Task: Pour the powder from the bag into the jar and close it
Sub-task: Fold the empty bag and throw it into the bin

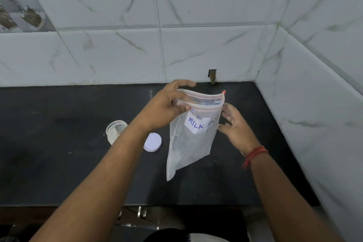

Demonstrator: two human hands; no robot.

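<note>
A clear zip bag with a white label reading "MILK" hangs upright above the counter. My left hand pinches its top left corner at the red zip strip. Beside the bag's right edge is my right hand, fingers spread, touching or almost touching the plastic. I cannot make out powder in the bag. A small clear jar stands open on the counter to the left, partly hidden behind my left forearm. Its white round lid lies flat on the counter between the jar and the bag.
The black counter runs left to right, ending at marble-tiled walls behind and on the right. Its front edge lies below my arms, with cabinet handles under it.
</note>
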